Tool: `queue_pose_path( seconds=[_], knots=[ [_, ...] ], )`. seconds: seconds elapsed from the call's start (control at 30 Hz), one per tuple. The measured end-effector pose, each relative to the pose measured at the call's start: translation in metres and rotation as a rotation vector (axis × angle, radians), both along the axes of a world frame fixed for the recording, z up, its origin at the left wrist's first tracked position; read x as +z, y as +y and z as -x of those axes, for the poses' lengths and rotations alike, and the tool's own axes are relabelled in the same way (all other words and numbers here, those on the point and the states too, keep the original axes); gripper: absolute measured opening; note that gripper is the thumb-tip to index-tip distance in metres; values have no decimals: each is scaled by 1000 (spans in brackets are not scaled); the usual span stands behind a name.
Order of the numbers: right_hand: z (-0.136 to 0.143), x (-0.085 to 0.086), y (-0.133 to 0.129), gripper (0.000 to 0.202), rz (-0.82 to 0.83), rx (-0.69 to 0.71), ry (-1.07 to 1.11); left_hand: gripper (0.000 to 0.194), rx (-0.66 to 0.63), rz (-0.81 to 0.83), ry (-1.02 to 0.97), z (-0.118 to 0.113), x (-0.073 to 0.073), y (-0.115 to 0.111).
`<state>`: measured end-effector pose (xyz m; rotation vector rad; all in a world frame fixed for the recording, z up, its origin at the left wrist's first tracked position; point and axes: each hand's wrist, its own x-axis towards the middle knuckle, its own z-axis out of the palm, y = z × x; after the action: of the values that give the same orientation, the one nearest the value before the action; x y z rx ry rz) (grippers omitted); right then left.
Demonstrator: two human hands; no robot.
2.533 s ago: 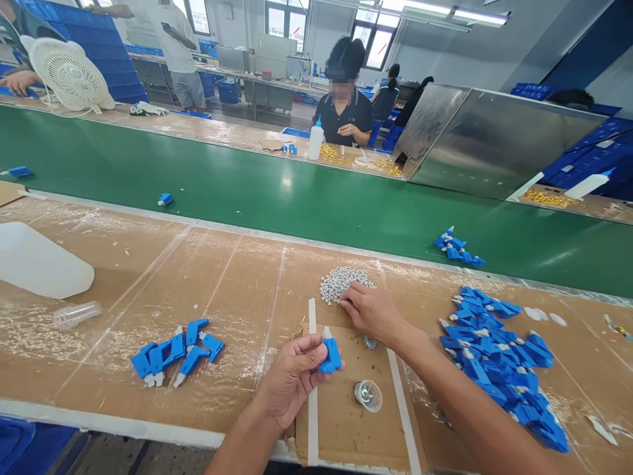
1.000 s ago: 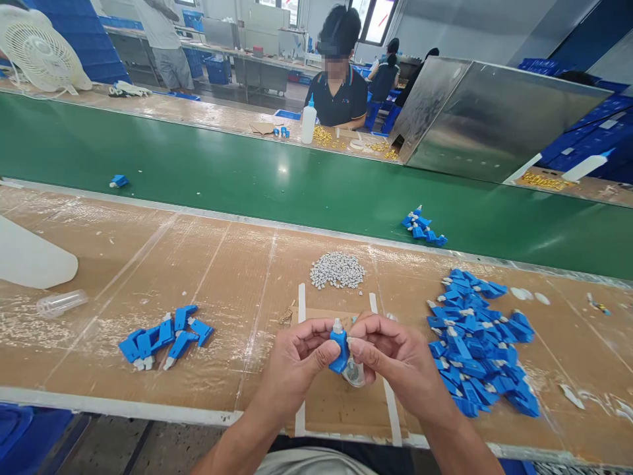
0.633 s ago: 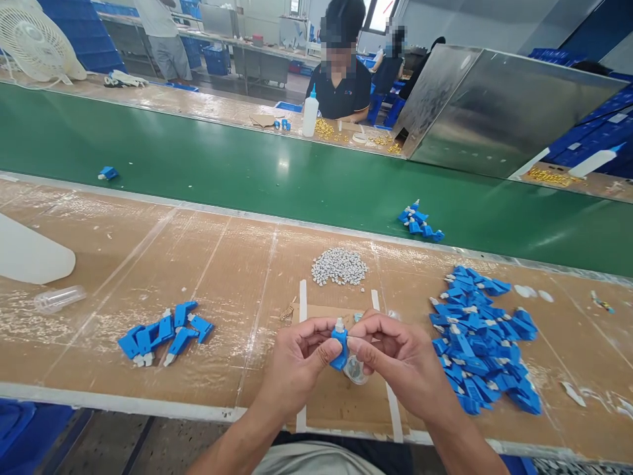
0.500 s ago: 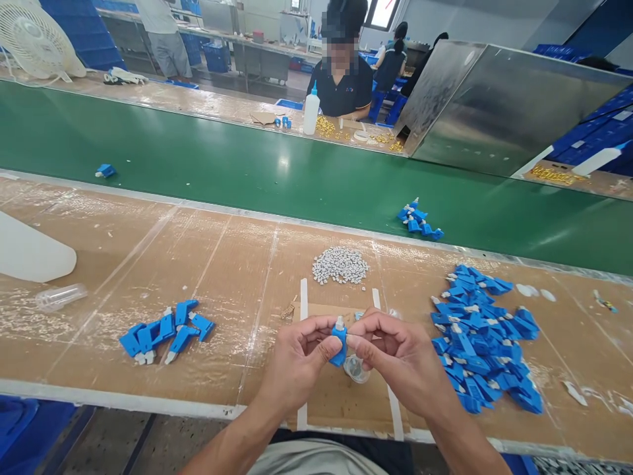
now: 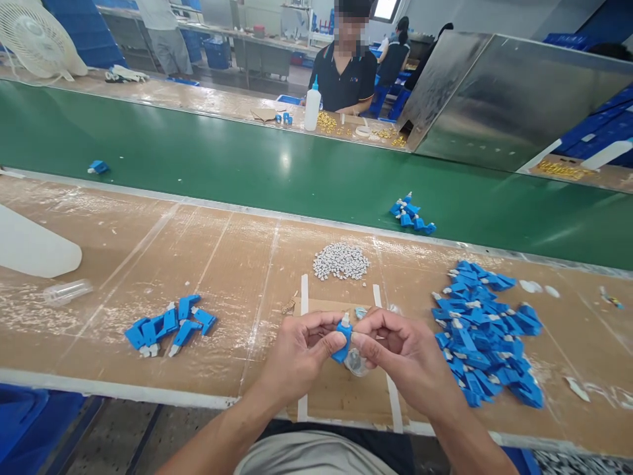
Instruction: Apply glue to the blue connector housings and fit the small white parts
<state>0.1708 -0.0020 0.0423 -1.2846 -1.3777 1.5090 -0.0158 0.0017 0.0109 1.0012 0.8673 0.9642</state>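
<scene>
Between my two hands is a small blue plastic piece (image 5: 343, 343) with a whitish tip pointing up. My left hand (image 5: 312, 346) pinches it from the left with thumb and fingers. From the right, my right hand (image 5: 390, 343) presses thumb and forefinger together at its edge; whether a tiny part sits in that pinch is hidden. Just beneath lies a small clear round dish (image 5: 356, 363) on a cardboard sheet (image 5: 341, 399). Beyond my hands is a heap of small grey pieces (image 5: 341, 261). A large pile of similar blue pieces (image 5: 487, 336) lies to my right, a smaller group (image 5: 171, 324) to my left.
A green conveyor belt (image 5: 222, 161) crosses behind the table, carrying several blue pieces (image 5: 411, 214). At left lie a white bottle (image 5: 34, 244) and a clear tube (image 5: 68, 292). Across the belt sits a person (image 5: 343, 76) near a squeeze bottle (image 5: 312, 107) and a metal panel (image 5: 519, 99).
The blue pieces on the belt have shifted slightly left. My hands keep the same hold on the blue piece, and the view has tilted a little.
</scene>
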Motion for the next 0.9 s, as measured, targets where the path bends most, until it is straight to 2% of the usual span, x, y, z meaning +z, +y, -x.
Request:
queue_pose_path(
  seconds=[0.1,0.2,0.33,0.47,0.53,0.63,0.77,0.9],
  knots=[
    [-5,4,1,21,-11,-9,28,36,-51,35,-100,-2,2,3],
    [-11,5,4,20,-5,-49,92,34,-49,87,-191,-4,1,6],
    [-15,4,6,23,65,-55,195,32,-59,166,-263,-7,2,6],
    [-12,5,4,26,118,-36,267,27,-98,295,-330,-8,11,4],
    [-10,6,2,24,93,-19,273,27,-136,358,-355,-8,17,3],
    [-9,7,-2,16,-37,5,212,24,-184,439,-382,-7,24,3],
    [-14,8,-6,8,-364,24,-41,19,-192,550,-417,-7,28,1],
    [-22,8,-3,14,-667,88,-236,19,-199,616,-404,-8,27,0]
  ],
)
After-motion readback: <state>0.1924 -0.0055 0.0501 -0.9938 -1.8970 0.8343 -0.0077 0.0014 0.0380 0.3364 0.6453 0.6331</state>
